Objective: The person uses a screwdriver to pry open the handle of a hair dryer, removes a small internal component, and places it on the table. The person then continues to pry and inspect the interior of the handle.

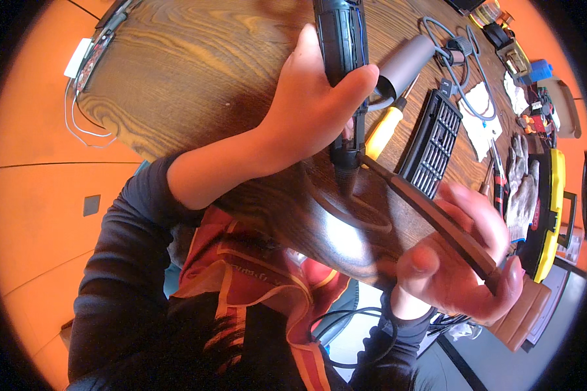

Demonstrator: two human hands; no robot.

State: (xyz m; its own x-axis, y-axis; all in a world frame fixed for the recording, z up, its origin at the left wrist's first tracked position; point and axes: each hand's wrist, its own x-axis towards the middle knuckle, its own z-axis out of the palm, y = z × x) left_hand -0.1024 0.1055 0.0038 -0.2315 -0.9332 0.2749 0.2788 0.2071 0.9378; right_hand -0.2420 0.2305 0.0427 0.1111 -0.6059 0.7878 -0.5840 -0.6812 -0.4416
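Note:
My left hand [310, 107] is wrapped round a long black device [342, 39] with part of its inner side and some wiring exposed. It holds the device over the wooden table, its narrow end toward me. My right hand [460, 260] grips a slim dark brown screwdriver [437, 218] whose butt rests against the fingers. The screwdriver slants up and left, its tip end at the side of the device's near end; whether it sits in a screw I cannot tell. Just right of the device lie a yellow-handled screwdriver [385, 131] and a black case of several bits [430, 140].
On the wooden table [195, 58], a grey-purple tube [407, 64] lies beyond the yellow handle. A grey cable [466, 107] loops over white paper [481, 124]. Farther right are work gloves [520, 186] and a yellow-and-black toolbox [553, 215]. A power strip [98, 55] hangs at the far left edge.

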